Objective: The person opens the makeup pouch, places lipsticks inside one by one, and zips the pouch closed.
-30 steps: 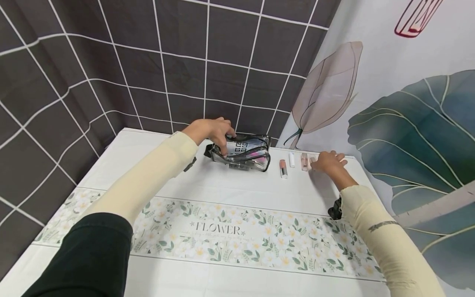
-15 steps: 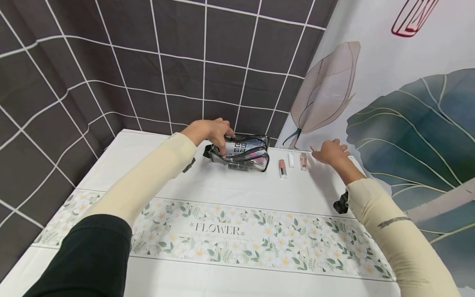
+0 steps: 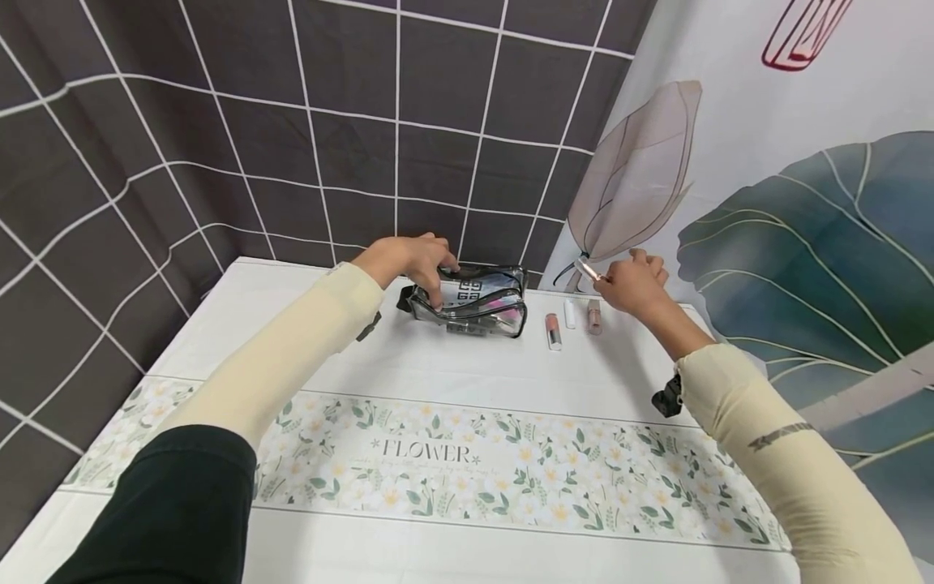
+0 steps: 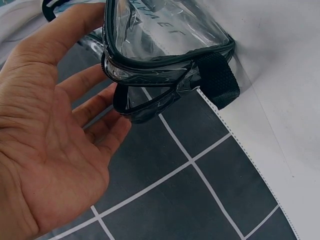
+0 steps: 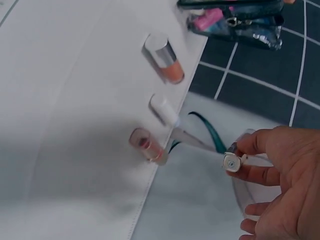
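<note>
A clear makeup bag (image 3: 474, 304) with black trim lies on its side at the back of the white table, pink and silver items showing inside. My left hand (image 3: 416, 264) holds its open edge, thumb on the near side; in the left wrist view the fingers (image 4: 95, 105) reach the bag's far rim. Above the table's back right edge my right hand (image 3: 636, 284) pinches a slim lipstick tube (image 3: 588, 270) between thumb and fingertips. In the right wrist view the lipstick's squarish pale end (image 5: 232, 162) faces the camera.
Between bag and right hand lie a coral tube with a silver cap (image 3: 554, 331), a small white tube (image 3: 570, 314) and a pinkish clear tube (image 3: 594, 316). A dark grid curtain (image 3: 350, 146) hangs behind the table, a leaf-printed one (image 3: 817, 243) at the right.
My right hand has lifted the lipstick tube off the table and moved it up and left towards the bag, its end now tipped upward. The left hand stays on the bag.
</note>
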`<state>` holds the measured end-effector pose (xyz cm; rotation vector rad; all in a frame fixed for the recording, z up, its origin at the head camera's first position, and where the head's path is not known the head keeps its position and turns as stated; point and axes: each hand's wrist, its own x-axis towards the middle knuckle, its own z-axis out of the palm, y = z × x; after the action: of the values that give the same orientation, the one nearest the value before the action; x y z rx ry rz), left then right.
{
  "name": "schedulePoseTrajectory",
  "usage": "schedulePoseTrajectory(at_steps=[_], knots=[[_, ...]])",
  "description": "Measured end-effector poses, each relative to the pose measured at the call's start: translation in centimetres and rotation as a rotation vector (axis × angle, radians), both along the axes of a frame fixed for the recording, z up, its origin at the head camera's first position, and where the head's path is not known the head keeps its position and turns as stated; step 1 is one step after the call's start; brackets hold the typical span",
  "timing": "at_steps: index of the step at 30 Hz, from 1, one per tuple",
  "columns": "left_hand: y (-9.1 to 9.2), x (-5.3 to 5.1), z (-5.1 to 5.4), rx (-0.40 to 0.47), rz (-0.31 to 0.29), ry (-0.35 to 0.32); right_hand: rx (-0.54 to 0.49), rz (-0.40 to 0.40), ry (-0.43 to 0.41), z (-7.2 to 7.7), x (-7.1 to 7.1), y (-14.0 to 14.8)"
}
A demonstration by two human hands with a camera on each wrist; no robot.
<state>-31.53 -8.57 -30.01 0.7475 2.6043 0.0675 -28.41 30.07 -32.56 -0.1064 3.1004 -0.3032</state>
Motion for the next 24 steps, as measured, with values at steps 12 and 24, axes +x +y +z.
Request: schedulePoseTrajectory(at_steps=[12,24], knots=[[-0.2,-0.2,-0.2,0.015,-0.004,0.007,-0.037,0.203,0.087,0.5,-0.1,-3.1],[-0.2,-0.5,-0.5,0.021,-0.002,-0.009,-0.031,0.330,0.162,1.3,0.6,-6.1]])
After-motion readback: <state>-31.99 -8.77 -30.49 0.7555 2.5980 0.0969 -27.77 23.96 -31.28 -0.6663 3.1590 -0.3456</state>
